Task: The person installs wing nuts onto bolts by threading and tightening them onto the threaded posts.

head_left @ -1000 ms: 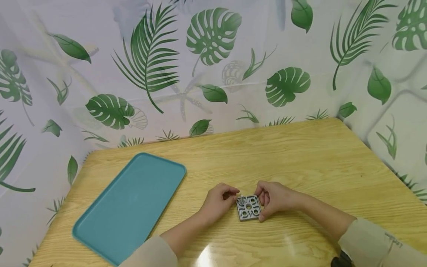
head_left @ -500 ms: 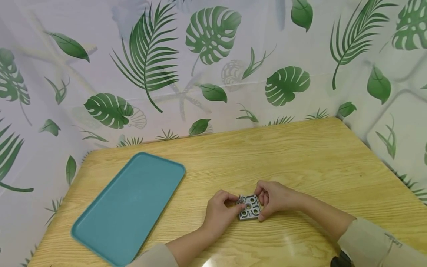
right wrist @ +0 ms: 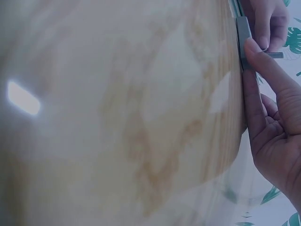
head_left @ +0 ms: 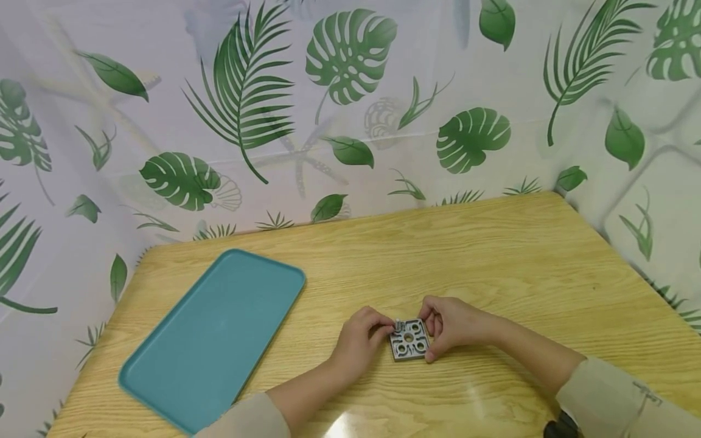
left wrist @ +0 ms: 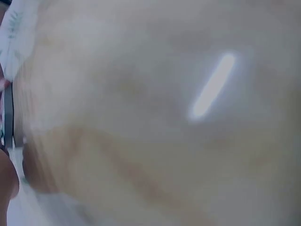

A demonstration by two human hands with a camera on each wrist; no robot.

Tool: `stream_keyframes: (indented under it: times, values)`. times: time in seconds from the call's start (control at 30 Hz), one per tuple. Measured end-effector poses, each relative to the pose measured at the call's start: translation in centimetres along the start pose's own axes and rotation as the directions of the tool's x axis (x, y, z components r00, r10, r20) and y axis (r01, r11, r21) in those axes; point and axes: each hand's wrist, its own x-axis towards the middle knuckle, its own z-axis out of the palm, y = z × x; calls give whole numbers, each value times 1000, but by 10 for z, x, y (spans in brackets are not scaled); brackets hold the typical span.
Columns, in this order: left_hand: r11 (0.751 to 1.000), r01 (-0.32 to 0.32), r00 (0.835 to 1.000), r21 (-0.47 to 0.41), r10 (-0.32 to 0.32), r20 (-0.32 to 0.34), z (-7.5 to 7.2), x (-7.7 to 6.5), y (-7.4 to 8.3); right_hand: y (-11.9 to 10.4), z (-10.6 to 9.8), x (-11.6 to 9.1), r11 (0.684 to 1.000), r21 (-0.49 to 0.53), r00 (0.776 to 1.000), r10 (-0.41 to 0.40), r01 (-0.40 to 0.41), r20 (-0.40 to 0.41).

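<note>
A square grey metal plate (head_left: 408, 348) with several round holes and raised curved ribs lies in front of me on the wooden table. At its far left corner a small metal bolt (head_left: 400, 325) stands up; the right wrist view shows the bolt (right wrist: 275, 55) projecting from the plate's face. My left hand (head_left: 356, 344) pinches at this bolt with thumb and index fingertips. My right hand (head_left: 451, 325) grips the plate's right side, thumb at the near corner and index finger at the far one. In the left wrist view only the plate's edge (left wrist: 8, 115) and a finger show.
A blue-green rectangular tray (head_left: 219, 334) lies to the left on the wooden table (head_left: 493, 261). A leaf-patterned cloth (head_left: 405, 121) hangs behind and beside the table. Something small and black (head_left: 560, 426) sits by the right sleeve at the bottom edge.
My left thumb swung over the plate's face half a second ago and has drawn back left to the corner by the bolt. My right hand and the plate have stayed in place.
</note>
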Motion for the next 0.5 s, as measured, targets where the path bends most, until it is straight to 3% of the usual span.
stream_keyframes:
  times: [0.13, 0.23, 0.33, 0.4, 0.5]
  values:
    - [996, -92, 985, 11, 89, 148, -11, 22, -9, 0, -1, 0, 1000, 2, 1000, -14, 14, -7]
    - [993, -114, 953, -20, 115, 282, -17, 36, -13, 1, -1, 0, 1000, 3, 1000, -21, 21, -4]
    - [992, -117, 924, -41, 124, 361, -20, 43, -15, 2, 0, 0, 1000, -11, 1000, -18, 18, -3]
    - [994, -103, 924, -45, 113, 366, -21, 44, -16, 2, 0, 1, 1000, -21, 1000, -9, 9, -4]
    - [999, -43, 954, -18, 47, 295, -21, 39, -15, 3, 1, 1, 1000, -29, 1000, -2, 2, -7]
